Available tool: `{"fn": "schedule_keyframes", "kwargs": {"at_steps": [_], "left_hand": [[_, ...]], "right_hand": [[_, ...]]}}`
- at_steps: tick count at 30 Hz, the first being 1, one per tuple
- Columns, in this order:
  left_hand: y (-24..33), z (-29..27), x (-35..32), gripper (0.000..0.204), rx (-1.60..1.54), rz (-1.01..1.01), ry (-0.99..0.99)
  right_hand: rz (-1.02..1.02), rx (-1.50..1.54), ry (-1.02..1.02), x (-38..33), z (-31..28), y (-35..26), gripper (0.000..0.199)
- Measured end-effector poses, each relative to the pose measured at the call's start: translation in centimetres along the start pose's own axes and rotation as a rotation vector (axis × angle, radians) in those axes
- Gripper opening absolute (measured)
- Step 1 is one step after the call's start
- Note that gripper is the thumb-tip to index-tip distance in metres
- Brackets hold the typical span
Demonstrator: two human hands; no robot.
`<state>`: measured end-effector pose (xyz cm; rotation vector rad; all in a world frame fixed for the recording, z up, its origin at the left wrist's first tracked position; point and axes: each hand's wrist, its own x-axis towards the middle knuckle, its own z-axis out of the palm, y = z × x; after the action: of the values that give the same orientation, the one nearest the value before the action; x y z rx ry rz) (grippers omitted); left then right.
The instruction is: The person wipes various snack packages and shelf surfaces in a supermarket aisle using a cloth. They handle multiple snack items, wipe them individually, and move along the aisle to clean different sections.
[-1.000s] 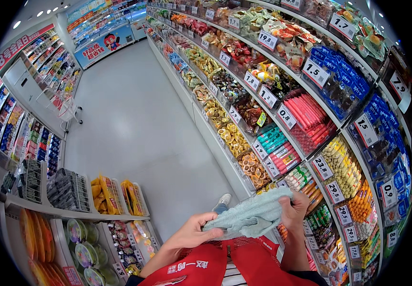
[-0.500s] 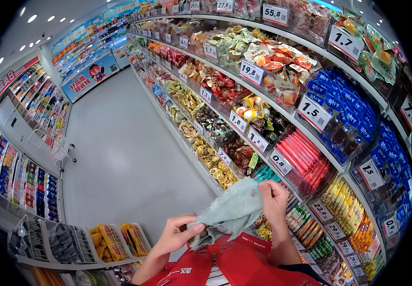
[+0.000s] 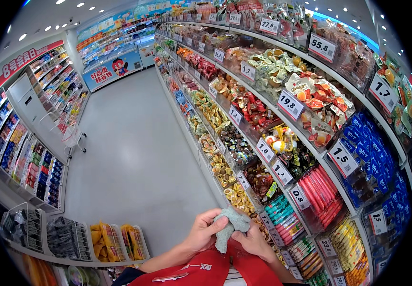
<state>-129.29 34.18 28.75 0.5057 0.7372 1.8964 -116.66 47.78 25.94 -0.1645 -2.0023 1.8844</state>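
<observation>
A grey-green cleaning cloth [image 3: 229, 225] is bunched up in front of my red apron [image 3: 191, 270]. My left hand [image 3: 205, 230] pinches its left side between thumb and fingers. On the other side my right hand [image 3: 253, 238] grips the cloth's lower right part, thumb on top. One end of the cloth hangs down between the two hands. Just beyond my right hand are bins of wrapped snacks, among them teal and pink packets [image 3: 282, 217].
Tiered shelves of packaged snacks with price tags [image 3: 290, 104] curve along the right. A grey floor aisle [image 3: 134, 143] runs to a chest freezer [image 3: 115, 71]. On the left stand a shopping cart [image 3: 70, 138] and more shelves; wire baskets with yellow packs [image 3: 108, 242] are at lower left.
The cloth, spread between my hands before, is now gathered into a small bunch. My right hand has come down and in toward my left. The view has shifted left.
</observation>
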Motion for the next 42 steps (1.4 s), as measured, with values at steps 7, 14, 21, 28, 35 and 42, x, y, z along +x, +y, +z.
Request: {"fn": "schedule_keyframes", "kwargs": {"at_steps": [7, 14, 21, 28, 35, 42], "left_hand": [[3.5, -1.0, 2.7, 0.023, -0.053, 0.070, -0.022], [9.1, -4.7, 5.7, 0.018, -0.097, 0.191, 0.127], [13.3, -10.6, 5.4, 0.020, -0.082, 0.196, 0.355], [17.4, -15.5, 3.5, 0.019, -0.032, 0.227, 0.474], [20.7, -21.0, 3.1, 0.015, 0.461, 0.369, 0.491], [19.3, -21.5, 4.8, 0.052, 0.689, 0.107, 0.090]], "right_hand": [[0.262, 0.242, 0.206, 1.5, 1.2, -0.1, 0.033], [0.297, 0.201, 0.221, 4.2, 2.4, -1.1, 0.026], [0.322, -0.058, 0.095, 8.3, 5.8, -2.3, 0.023], [0.399, -0.121, -0.008, 12.0, 8.7, -2.9, 0.027], [0.424, 0.035, 0.140, 13.8, 10.3, -0.9, 0.028], [0.331, -0.028, 0.130, 18.2, 14.0, 0.7, 0.026]]}}
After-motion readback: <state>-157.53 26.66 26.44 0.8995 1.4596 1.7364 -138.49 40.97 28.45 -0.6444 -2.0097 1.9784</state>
